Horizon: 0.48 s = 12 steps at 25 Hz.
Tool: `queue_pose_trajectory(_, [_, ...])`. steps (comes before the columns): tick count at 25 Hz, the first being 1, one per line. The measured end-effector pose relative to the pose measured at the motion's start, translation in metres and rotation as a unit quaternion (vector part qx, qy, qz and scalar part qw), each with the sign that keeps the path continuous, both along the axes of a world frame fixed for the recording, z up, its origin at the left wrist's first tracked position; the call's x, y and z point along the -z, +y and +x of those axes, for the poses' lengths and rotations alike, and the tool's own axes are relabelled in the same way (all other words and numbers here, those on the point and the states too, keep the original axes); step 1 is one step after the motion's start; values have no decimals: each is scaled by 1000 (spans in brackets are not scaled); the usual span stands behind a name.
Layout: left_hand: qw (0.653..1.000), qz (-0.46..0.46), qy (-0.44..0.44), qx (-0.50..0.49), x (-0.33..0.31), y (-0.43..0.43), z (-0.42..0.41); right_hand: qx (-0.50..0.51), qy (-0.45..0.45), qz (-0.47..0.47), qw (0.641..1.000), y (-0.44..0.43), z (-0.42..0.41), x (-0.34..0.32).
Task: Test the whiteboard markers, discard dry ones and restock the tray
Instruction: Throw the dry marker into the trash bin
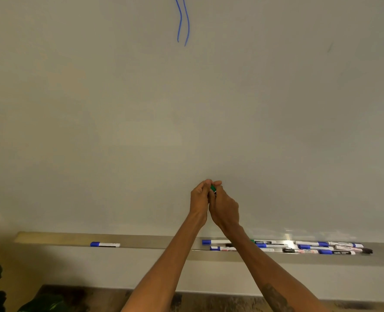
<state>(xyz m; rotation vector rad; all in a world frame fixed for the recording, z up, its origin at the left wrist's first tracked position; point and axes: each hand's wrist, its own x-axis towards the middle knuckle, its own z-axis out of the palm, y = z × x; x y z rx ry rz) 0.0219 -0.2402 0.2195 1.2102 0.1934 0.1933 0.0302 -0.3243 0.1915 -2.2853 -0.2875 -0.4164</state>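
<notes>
Pinching green marker (213, 189) between left hand (200, 200) and right hand (224, 208), fingers curled round it.

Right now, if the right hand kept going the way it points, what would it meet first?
The right hand points up and slightly left, so it would first push against the left hand, which grips the same green marker. Beyond lies the whiteboard; how near is unclear.

Bare forearms (164, 264), a dark tattoo (274, 297) on the right one
</notes>
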Motion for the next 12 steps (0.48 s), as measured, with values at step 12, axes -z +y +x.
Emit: queue_pose_trajectory(12, [961,61,-232,-140,-116,34,5,-63,-141,178,972,19,6,-75])
